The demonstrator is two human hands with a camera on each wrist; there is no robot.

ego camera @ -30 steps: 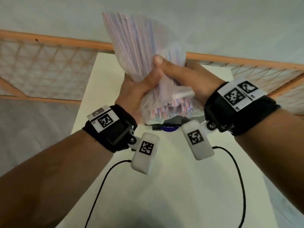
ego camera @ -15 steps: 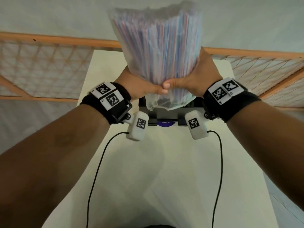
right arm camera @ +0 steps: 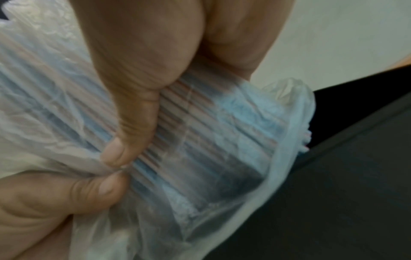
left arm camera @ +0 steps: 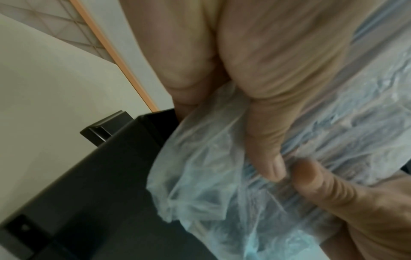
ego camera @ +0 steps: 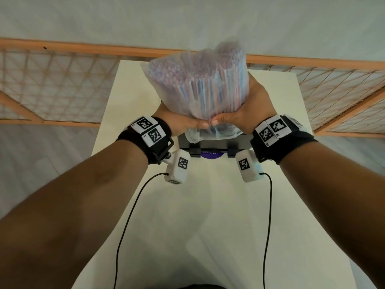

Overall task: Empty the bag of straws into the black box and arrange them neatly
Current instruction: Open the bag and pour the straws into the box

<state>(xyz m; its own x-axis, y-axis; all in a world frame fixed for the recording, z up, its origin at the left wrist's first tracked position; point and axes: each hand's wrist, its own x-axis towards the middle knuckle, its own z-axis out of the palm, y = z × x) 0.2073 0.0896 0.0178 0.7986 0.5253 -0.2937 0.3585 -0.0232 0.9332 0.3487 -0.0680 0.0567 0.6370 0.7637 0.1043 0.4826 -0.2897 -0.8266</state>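
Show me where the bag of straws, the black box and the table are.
bag of straws (ego camera: 208, 84): head view, on its bulging middle.
black box (left arm camera: 100, 184): left wrist view, on its dark outer wall.
table (ego camera: 208, 215): head view, on its bare top.

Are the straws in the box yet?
Not yet. The left hand and right hand grip the clear plastic bag of striped straws, its open end pointing down over the black box. The straws remain inside; tipping out and tidying remain.

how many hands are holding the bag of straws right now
2. The left hand grips the bag of straws on its left side, the right hand on its right; their thumbs nearly meet in front.
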